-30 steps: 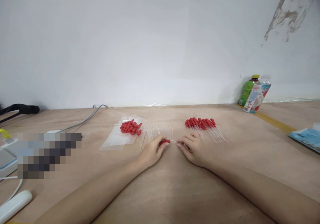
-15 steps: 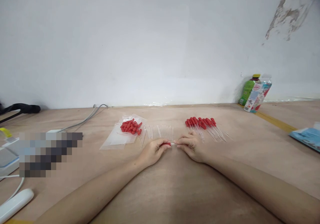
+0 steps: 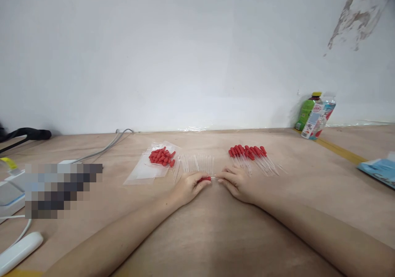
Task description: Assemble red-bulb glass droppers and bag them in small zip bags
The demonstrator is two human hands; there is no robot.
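Observation:
My left hand (image 3: 188,186) pinches a small red rubber bulb (image 3: 206,179) at the middle of the brown table. My right hand (image 3: 236,182) pinches a thin clear tube (image 3: 215,178) whose end meets the bulb. Just beyond the hands lies a row of bare clear tubes (image 3: 194,163). A pile of loose red bulbs (image 3: 161,156) rests on a clear plastic bag (image 3: 142,173) to the left. To the right lie several tubes fitted with red bulbs (image 3: 250,153), side by side.
A green bottle (image 3: 305,111) and a clear bottle (image 3: 317,119) stand by the white wall at the right. A blue packet (image 3: 378,168) lies at the right edge. Grey cables (image 3: 106,147), a white device (image 3: 19,252) and a blurred patch are at the left.
The two hands have drawn closer together, bringing the tube's end up against the red bulb. The rest of the table is unchanged.

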